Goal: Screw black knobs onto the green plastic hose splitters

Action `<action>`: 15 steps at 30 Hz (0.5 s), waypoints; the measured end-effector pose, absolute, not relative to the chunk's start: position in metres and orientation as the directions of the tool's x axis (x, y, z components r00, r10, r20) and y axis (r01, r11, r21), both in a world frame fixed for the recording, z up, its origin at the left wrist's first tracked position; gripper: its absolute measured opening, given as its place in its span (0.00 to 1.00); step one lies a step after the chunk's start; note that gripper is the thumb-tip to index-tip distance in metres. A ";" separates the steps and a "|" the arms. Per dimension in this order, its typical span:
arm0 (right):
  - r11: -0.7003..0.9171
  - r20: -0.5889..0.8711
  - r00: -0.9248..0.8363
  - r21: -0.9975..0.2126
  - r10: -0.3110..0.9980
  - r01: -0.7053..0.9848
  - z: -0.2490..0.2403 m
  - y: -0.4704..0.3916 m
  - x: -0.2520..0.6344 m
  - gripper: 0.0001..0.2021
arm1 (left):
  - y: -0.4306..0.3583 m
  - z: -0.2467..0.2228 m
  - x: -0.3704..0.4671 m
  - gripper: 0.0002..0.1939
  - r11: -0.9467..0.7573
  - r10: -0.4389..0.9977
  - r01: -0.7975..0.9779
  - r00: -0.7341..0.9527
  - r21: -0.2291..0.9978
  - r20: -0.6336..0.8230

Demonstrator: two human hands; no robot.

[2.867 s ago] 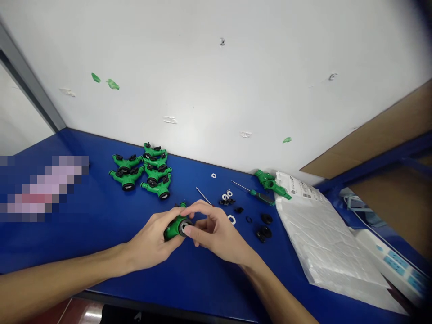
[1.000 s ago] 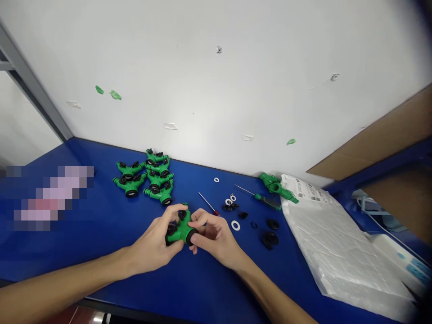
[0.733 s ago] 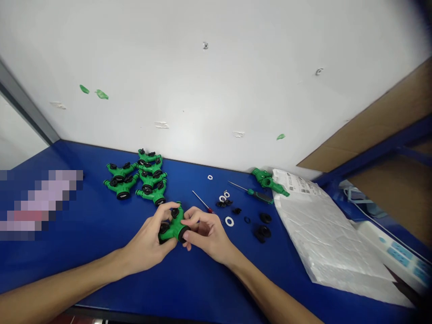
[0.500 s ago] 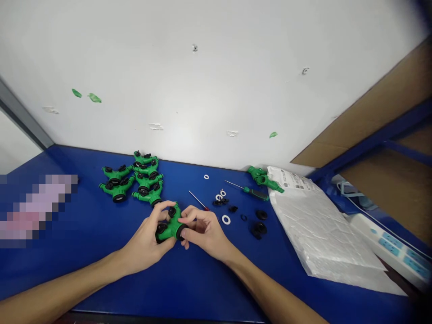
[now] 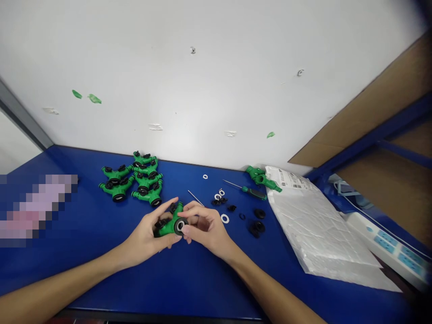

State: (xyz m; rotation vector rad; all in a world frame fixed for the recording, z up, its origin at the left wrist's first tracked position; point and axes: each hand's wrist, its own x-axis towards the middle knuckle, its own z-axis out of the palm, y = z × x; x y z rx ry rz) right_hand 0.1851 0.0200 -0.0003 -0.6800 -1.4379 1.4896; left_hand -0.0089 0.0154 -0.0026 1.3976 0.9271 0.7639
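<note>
Left hand (image 5: 145,240) and right hand (image 5: 209,228) grip a green connector (image 5: 172,223) above the worktop's (image 5: 182,279) near edge. Beyond, white washers (image 5: 225,218) and black parts (image 5: 259,213) lie scattered beside a screwdriver (image 5: 254,193); more connectors (image 5: 119,191) cluster toward the far left corner, near the wall (image 5: 182,81).

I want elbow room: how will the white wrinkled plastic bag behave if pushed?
The white wrinkled plastic bag will probably flex, since creases cover it and its near edge looks thin. It seems light for its size, though any contents are hidden. Pushed away, it could nudge the green plastic fittings at its far corner.
</note>
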 end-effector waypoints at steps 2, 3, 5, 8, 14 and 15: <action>0.192 0.251 -0.442 -0.966 0.862 -0.173 0.006 0.019 0.188 0.14 | 0.016 -0.003 -0.010 0.44 0.106 0.855 0.023 0.509 0.994 -0.103; 0.238 0.271 -0.450 -0.963 0.851 -0.130 0.008 0.018 0.189 0.16 | 0.017 -0.004 -0.010 0.45 0.120 0.845 0.006 0.525 0.993 -0.106; 0.314 0.301 -0.444 -0.948 0.844 -0.047 0.011 0.016 0.188 0.17 | 0.017 -0.004 -0.009 0.45 0.134 0.850 -0.015 0.515 0.991 -0.108; 0.398 0.348 -0.379 -0.915 0.858 0.061 0.009 0.016 0.186 0.16 | 0.019 -0.001 -0.010 0.43 0.104 0.910 -0.030 0.407 0.994 -0.083; 0.362 0.319 -0.236 -0.917 0.918 0.169 0.001 0.018 0.183 0.16 | 0.027 0.003 -0.014 0.20 -0.082 0.980 -0.096 0.175 0.992 0.098; 0.315 0.273 -0.235 -0.935 0.933 0.163 0.001 0.017 0.182 0.16 | 0.027 0.002 -0.014 0.16 -0.116 0.978 -0.092 0.161 0.989 0.130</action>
